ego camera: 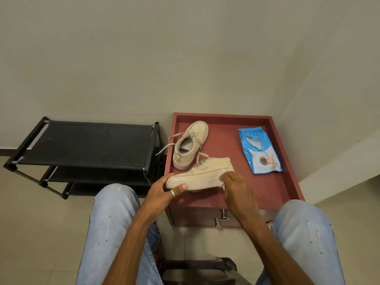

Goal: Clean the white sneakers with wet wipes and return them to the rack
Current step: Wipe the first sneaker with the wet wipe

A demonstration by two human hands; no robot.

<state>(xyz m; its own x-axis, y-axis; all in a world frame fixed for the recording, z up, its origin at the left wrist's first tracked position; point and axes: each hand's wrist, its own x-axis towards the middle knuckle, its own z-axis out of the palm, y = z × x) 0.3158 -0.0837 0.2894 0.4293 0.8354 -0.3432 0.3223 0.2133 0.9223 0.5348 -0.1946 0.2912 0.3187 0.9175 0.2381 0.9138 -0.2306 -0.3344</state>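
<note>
1. The shoe [202,175] being cleaned lies on its side at the near edge of the bench [287,161], with its toe to the left and its sole edge facing the person.
2. The left hand [164,190] grips the toe, its fingers [166,177] curled over the far side and the thumb pressed on the sole edge.
3. The right hand [236,190] pinches a wipe [221,181] against the heel end of the sole edge, with its fingers bunched round the wipe. I cannot tell how much of the wipe is folded inside the palm.
4. The step looks like wiping the sole edge. The toe grip should be firm so the shoe does not skid, and the wipe should run in long strokes from heel toward toe rather than scrubbing one spot.
5. The wipe should be turned to a fresh face as it soils. The pack [260,151] lies well apart from the shoe on the right of the bench, should another be needed.
6. The loose laces should be kept out from under the wipe.
7. The second shoe [190,145] stands upright just behind the first. The rack [88,149] stands beside the bench on the left, and both shoes belong there once clean.
</note>
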